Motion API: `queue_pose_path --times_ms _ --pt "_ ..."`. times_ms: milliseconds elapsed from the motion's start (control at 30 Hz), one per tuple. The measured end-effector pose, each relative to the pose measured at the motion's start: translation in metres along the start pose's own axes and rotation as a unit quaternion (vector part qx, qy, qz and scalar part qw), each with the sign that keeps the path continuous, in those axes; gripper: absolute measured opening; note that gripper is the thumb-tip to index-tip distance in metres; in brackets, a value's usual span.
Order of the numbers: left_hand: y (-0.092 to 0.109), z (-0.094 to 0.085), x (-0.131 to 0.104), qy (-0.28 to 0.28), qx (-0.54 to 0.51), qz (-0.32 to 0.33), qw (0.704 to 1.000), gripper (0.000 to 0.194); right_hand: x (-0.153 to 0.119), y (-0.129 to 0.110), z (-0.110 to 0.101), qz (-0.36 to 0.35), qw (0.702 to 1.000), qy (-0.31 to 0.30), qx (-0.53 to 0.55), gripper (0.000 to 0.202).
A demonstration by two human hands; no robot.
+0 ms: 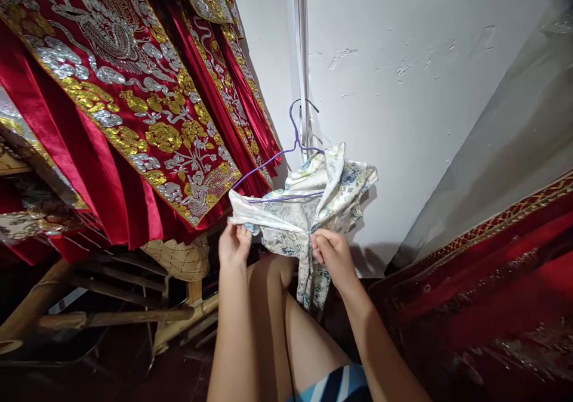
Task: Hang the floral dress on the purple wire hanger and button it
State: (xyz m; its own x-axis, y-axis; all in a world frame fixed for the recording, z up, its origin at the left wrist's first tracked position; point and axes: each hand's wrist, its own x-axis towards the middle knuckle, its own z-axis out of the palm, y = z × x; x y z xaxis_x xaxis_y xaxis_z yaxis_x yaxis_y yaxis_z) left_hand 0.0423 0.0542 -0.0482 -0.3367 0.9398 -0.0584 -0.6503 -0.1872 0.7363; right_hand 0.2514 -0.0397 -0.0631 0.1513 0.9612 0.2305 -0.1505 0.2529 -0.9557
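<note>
A white garment with a blue and green floral print hangs partly on a purple wire hanger. The hanger's hook is at a pale vertical strip on the wall. My left hand pinches the garment's left edge, below the hanger's left end. My right hand is closed on the front middle of the garment, where the cloth gathers into folds. Part of the hanger's right arm is hidden under the cloth. Loose ends of fabric dangle beneath my right hand.
Red satin costumes with gold and silver sequins hang at the left. Bamboo poles lie beneath them. The white wall stands ahead, with the pale strip running down it. Red cloth with gold trim fills the lower right.
</note>
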Motion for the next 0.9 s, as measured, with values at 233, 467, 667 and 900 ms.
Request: queue_pose_path --times_ms 233,467,667,900 --pt "-0.057 -0.025 -0.061 -0.004 -0.015 -0.069 0.998 0.009 -0.034 0.03 -0.036 0.048 0.996 0.061 0.038 0.033" --pt "-0.036 -0.006 -0.126 -0.197 0.028 -0.026 0.98 0.031 -0.038 0.052 -0.054 0.053 0.992 0.063 -0.095 0.037" --pt "-0.01 0.006 -0.155 -0.261 0.167 0.029 0.95 0.032 -0.049 0.041 -0.018 0.069 0.997 0.029 -0.028 0.032" --pt "0.012 0.008 -0.172 -0.287 0.3 0.081 0.906 0.05 -0.037 -0.002 0.008 0.241 0.929 -0.198 0.197 0.082"
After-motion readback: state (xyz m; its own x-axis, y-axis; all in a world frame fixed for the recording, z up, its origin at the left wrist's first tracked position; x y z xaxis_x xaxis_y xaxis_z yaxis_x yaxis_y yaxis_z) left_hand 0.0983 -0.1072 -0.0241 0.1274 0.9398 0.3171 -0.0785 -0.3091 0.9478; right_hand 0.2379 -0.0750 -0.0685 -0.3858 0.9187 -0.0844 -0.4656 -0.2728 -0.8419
